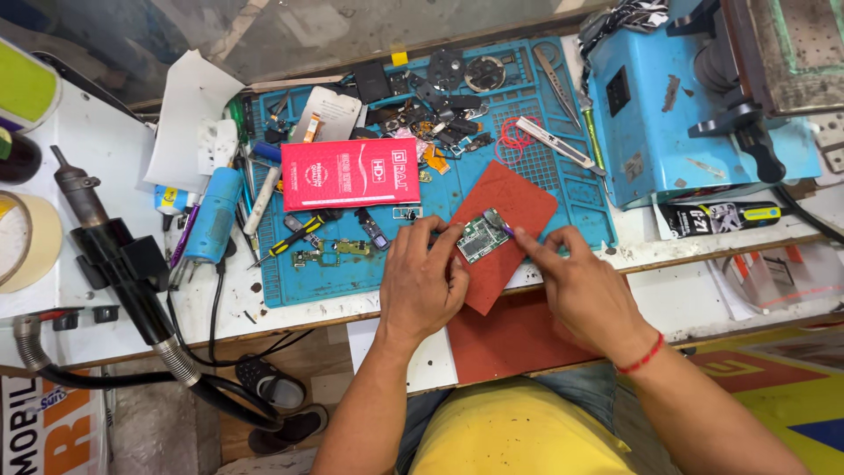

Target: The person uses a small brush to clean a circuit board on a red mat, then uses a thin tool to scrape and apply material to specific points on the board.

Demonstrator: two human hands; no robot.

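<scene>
A small green circuit board (480, 239) lies on a red rubber pad (519, 204) at the front of a blue work mat (563, 176). My left hand (424, 281) pins the board's left edge with its fingertips. My right hand (576, 286) pinches a thin purple-tipped tool (505, 227) whose point touches the board's upper right corner. A red thread band circles my right wrist.
On the mat lie a red flat package (350, 172), tweezers (556, 81), a craft knife (557, 142), screwdrivers and several loose phone parts. A blue machine (668, 105) stands at the right, a black hot-air nozzle on a hose (123, 273) at the left, and a tape roll (26, 242) at the far left.
</scene>
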